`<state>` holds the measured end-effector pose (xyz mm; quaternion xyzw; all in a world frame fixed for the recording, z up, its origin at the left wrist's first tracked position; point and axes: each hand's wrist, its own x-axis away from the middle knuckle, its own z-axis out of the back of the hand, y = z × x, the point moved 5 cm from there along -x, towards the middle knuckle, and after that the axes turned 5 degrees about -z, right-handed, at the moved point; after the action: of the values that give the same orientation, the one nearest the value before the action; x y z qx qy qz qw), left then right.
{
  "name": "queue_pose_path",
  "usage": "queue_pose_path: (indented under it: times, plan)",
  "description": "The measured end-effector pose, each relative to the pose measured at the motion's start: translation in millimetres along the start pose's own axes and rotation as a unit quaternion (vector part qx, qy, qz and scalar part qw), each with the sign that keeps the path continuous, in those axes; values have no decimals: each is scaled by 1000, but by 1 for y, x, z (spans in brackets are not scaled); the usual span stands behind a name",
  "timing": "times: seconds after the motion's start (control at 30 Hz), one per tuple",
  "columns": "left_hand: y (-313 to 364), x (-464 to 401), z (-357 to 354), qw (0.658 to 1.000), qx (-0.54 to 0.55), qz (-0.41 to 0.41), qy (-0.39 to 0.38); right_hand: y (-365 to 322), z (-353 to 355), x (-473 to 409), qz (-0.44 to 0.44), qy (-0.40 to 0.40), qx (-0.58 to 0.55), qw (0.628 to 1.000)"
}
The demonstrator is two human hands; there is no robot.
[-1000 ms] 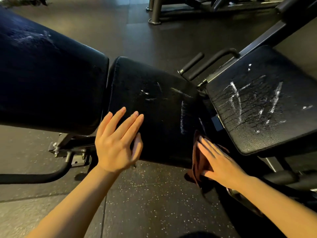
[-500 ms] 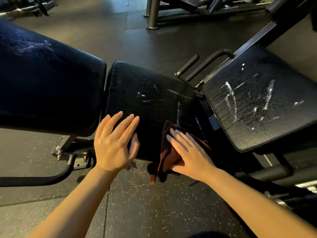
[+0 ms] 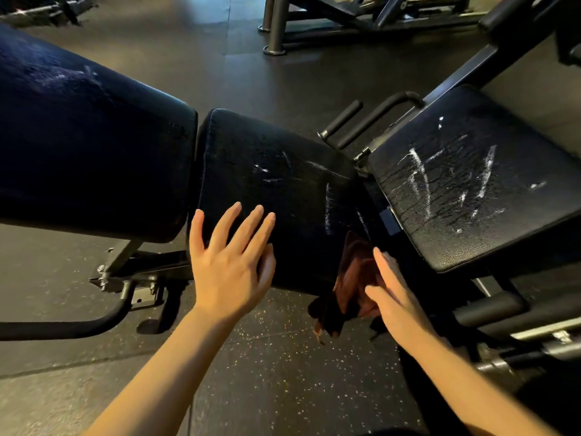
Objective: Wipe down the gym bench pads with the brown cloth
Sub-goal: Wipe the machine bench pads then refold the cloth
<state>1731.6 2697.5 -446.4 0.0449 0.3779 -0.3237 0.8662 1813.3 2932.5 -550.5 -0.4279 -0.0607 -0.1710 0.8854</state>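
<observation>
— Brown cloth (image 3: 355, 278) sits bunched against the near right corner of the middle pad (image 3: 267, 196), a tail of it hanging off the edge toward the rubber floor (image 3: 283, 372). Your right hand (image 3: 396, 297) presses it there with straight fingers, flat, not curled round it. Is that how you want it?

— For a flat push, yes. What about my other hand?

— Your left hand (image 3: 229, 262) lies spread and relaxed on the near side of the same pad, holding nothing, just steadying you. Leave it there, clear of the cloth's path.

— Where should I take the stroke?

— You can see white streaks (image 3: 327, 209) just above the cloth, and fainter ones nearer the pad's centre. I'd judge the best line runs up and across those marks, from the near edge to the far one. Keep your palm over the bulk of the cloth so the loose tail gets drawn onto the pad instead of dragging below it.

— And pressure?

— The pad's surface looks textured, so residue likely sits in the grain. Lean in evenly; overlap each pass with the last.

— Then what?

— The right pad (image 3: 471, 184) carries the heaviest streaks and its surface looks cracked, and the long pad (image 3: 88, 146) on your left shows faint smears. Both seem untouched, so much of the job remains. Refold to a clean face of the cloth if it loads up.
</observation>
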Motion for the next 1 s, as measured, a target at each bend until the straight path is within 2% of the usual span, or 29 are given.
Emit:
queue_pose_path:
  times: [0.03, 0.1, 0.17, 0.3, 0.4, 0.57, 0.67, 0.83, 1.0]
  plan:
    - [2, -1, -1, 1000, -12, -7, -4, 0, -7, 0, -39, 21, -14, 999]
    - [4, -4, -3, 999, -29, -19, -4, 3, -21, -13, -125, 35, 67, 989]
    - [9, -8, -6, 999, -33, -29, 6, 5, -20, -30, -169, 52, 110, 978]
    - [32, -4, -16, 996, -40, -80, 19, 19, -7, -58, -196, 29, 154, 968]
    - [39, 1, -23, 991, -59, -106, 57, 30, 2, -80, -174, 22, 171, 970]
    - [37, 4, -27, 986, -66, -121, 88, 47, 20, -110, -154, 39, 94, 983]
    - [35, 2, -30, 988, -57, -122, 80, 50, 22, -104, -214, 75, 56, 972]
    - [35, -3, -26, 989, -56, -116, 75, 52, 15, -63, -342, 141, 15, 929]
    - [36, -4, -23, 992, -47, -102, 62, 25, -8, -26, -354, 138, -15, 925]
